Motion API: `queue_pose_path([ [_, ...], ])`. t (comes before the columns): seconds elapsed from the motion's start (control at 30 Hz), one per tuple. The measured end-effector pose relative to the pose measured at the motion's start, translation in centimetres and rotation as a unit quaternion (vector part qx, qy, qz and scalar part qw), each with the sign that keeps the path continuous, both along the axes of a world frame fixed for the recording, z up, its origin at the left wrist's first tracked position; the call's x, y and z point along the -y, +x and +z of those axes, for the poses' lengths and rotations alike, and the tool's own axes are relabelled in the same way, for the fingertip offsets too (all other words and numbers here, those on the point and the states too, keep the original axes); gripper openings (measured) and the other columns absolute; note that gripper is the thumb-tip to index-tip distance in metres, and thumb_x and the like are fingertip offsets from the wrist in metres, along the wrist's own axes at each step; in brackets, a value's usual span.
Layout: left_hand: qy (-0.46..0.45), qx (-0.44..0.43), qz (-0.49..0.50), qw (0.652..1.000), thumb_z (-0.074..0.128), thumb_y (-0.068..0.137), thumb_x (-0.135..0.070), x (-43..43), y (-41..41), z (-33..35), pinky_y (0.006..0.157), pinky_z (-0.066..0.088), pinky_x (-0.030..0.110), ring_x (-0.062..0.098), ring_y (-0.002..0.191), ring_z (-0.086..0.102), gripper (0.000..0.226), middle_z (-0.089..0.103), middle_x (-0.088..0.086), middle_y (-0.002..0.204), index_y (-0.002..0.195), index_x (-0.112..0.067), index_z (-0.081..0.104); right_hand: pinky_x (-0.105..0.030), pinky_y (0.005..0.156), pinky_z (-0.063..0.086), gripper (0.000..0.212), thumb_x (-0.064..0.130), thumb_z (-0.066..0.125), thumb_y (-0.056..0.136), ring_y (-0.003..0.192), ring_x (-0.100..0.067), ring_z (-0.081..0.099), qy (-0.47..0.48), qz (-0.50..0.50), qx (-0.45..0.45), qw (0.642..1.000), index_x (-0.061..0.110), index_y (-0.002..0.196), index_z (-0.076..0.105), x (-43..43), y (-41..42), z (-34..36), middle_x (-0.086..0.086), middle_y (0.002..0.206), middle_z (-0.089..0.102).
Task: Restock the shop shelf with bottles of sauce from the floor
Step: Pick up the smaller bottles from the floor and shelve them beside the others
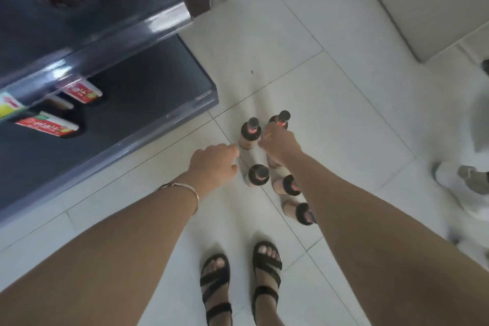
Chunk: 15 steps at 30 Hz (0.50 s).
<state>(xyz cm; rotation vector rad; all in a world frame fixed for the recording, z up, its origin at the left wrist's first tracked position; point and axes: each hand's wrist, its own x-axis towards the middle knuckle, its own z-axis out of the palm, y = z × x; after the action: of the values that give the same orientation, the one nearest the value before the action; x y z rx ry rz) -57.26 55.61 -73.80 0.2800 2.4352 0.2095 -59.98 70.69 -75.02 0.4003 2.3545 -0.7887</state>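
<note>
White tile floor (344,127), brown sauce bottles (258,174) standing necks-up just off the shelf (148,103) corner. Left hand (214,161) is loose and empty, right beside the bottle nearest the shelf (250,133). The right hand (281,144) is curled against the bottle farther out (283,116), and I can't tell if it's gripping.

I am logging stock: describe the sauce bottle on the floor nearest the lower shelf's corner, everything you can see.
The sauce bottle stands upright on the white floor tiles, far left in the cluster. Seen from above, it shows a dark cap, a red neck band, dark shoulders and a pale label round its base. The cap is on. The left hand reaches in at its left and the right hand is close at its right; blur hides any contact.
</note>
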Motion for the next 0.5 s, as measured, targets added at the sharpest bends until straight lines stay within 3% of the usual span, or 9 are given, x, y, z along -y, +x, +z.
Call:
queue_pose_path([
  [0.1,-0.005,-0.026,-0.004,1.000,0.044,0.092,-0.029,-0.5,-1.6,-3.1,0.089,0.042,0.038,0.027,0.110,0.055,0.032,0.057,0.004,0.121,0.123,-0.020,0.048,-0.039,0.078,0.048,0.057,0.012,0.053,0.086,0.107,-0.036,0.056,0.042,0.058,-0.049,0.996,0.018,0.139,0.034,0.5,-2.0,-4.0,-0.013,0.127,0.045],
  [0.2,-0.005,-0.044,0.019,0.999,0.047,0.091,-0.028,-0.7,-3.6,-6.7,0.089,0.045,0.040,0.027,0.111,0.054,0.031,0.057,0.006,0.120,0.120,-0.018,0.049,-0.044,0.075,0.052,0.061,0.007,0.050,0.088,0.109,-0.039,0.054,0.097,0.133,-0.074,0.984,0.022,0.143,0.027,1.3,-4.4,-8.3,-0.013,0.134,0.036],
  [0.3,0.004,-0.032,0.045,0.998,0.049,0.091,-0.029,-0.8,-5.5,-10.2,0.091,0.047,0.042,0.028,0.114,0.052,0.034,0.053,0.006,0.123,0.123,-0.018,0.047,-0.039,0.063,0.047,0.053,0.007,0.054,0.087,0.101,-0.038,0.058,0.148,0.184,-0.073,0.969,0.017,0.135,0.033,1.6,-6.1,-11.8,-0.013,0.124,0.041],
  [0.37,0.033,-0.009,0.080,0.996,0.052,0.090,-0.029,-1.1,-6.4,-12.5,0.092,0.046,0.045,0.029,0.116,0.051,0.040,0.050,0.007,0.126,0.127,-0.019,0.042,-0.037,0.059,0.045,0.043,0.005,0.054,0.086,0.088,-0.034,0.060,0.152,0.220,-0.082,0.960,0.013,0.125,0.037,1.2,-6.6,-13.6,-0.012,0.104,0.049],
  [0.43,0.073,0.008,0.115,0.991,0.057,0.087,-0.028,-1.8,-7.3,-14.7,0.095,0.045,0.047,0.030,0.121,0.048,0.053,0.045,0.009,0.132,0.135,-0.022,0.034,-0.036,0.057,0.042,0.029,0.008,0.049,0.089,0.078,-0.031,0.057,0.156,0.252,-0.119,0.948,0.009,0.117,0.039,0.5,-7.2,-14.5,-0.009,0.086,0.049],
  [0.5,0.115,0.011,0.148,0.982,0.063,0.083,-0.024,-2.8,-8.2,-16.5,0.100,0.042,0.048,0.032,0.125,0.045,0.068,0.041,0.012,0.137,0.141,-0.023,0.028,-0.034,0.057,0.039,0.025,0.014,0.047,0.089,0.076,-0.030,0.055,0.152,0.266,-0.144,0.941,0.010,0.113,0.041,-0.2,-7.7,-14.8,-0.007,0.083,0.049],
])
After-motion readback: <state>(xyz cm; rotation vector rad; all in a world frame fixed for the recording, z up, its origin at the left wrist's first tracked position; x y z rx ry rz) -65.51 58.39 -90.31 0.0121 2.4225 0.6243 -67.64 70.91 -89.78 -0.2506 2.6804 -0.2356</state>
